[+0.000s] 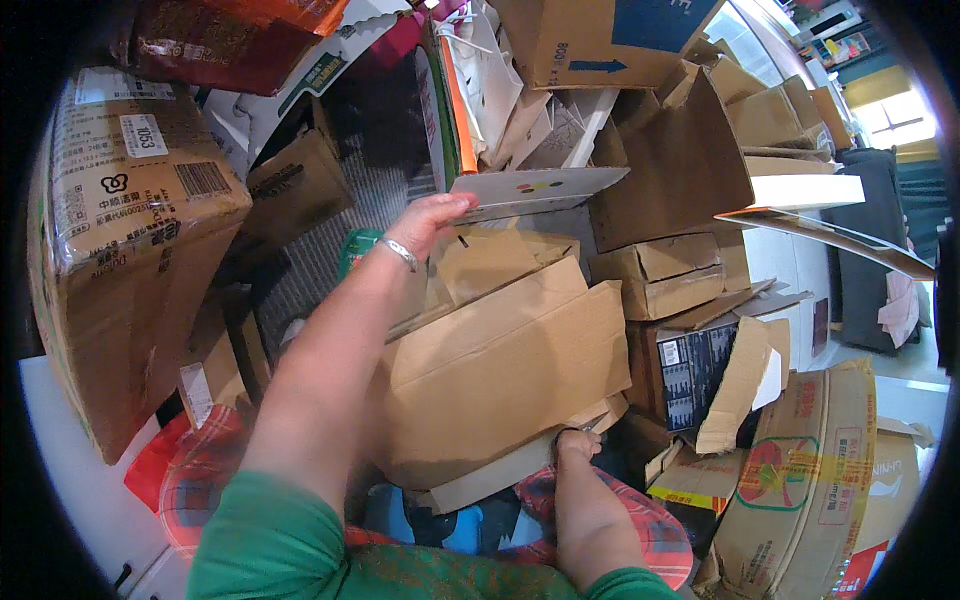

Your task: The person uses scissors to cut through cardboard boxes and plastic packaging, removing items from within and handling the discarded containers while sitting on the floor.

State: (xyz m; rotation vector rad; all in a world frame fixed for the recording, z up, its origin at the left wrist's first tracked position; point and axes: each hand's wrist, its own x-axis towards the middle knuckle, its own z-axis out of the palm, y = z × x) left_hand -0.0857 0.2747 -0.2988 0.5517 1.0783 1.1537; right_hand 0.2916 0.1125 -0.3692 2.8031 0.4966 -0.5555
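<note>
My left hand (435,217), with a silver bracelet at the wrist, reaches forward. Its fingertips meet the left end of a pale cardboard panel (536,187) printed with coloured dots; whether they grip it is unclear. Low in the view, my right hand (579,444) is closed around a small dark-handled tool (559,435), seemingly scissors, mostly hidden by the fingers. Just beyond it a bit of metal shows against a cardboard flap. Between my arms, a large flattened brown cardboard sheet (502,367) lies tilted over my lap. More folded cardboard (487,262) lies behind it.
A tall taped carton (142,300) stands at the left. At the right are an open brown box (667,165), a smaller carton (667,277), a dark printed box (697,375) and a flattened fruit carton (795,480). A large box (592,37) stands at the back.
</note>
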